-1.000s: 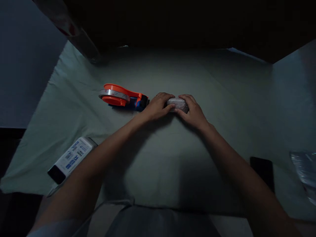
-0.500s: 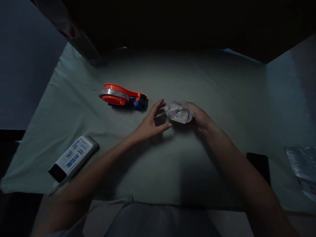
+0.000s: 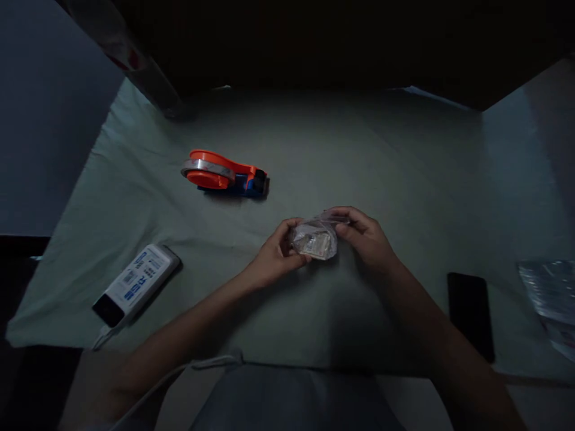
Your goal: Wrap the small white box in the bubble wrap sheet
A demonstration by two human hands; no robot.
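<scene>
Between my two hands is a small, pale, box-like item wrapped in clear plastic (image 3: 318,242); its exact kind I cannot make out. My left hand (image 3: 279,251) grips its left side, thumb along the lower edge and fingers behind. With thumb and fingers, my right hand (image 3: 362,235) pinches the loose plastic at the upper right of the package. An orange and blue tape dispenser (image 3: 224,173) with a roll of tape lies to the left, beyond my left hand.
A white power bank (image 3: 137,284) with a cable lies at the left front on the green cloth (image 3: 404,161). At the right are a black phone (image 3: 471,314) and clear plastic packaging (image 3: 550,293). A dark panel (image 3: 314,42) stands along the back, beside a wrapped post (image 3: 144,66).
The wrapped package has come nearer to me and slightly left. My left hand has closed on it, while my right hand has shifted to the loose plastic at its upper right.
</scene>
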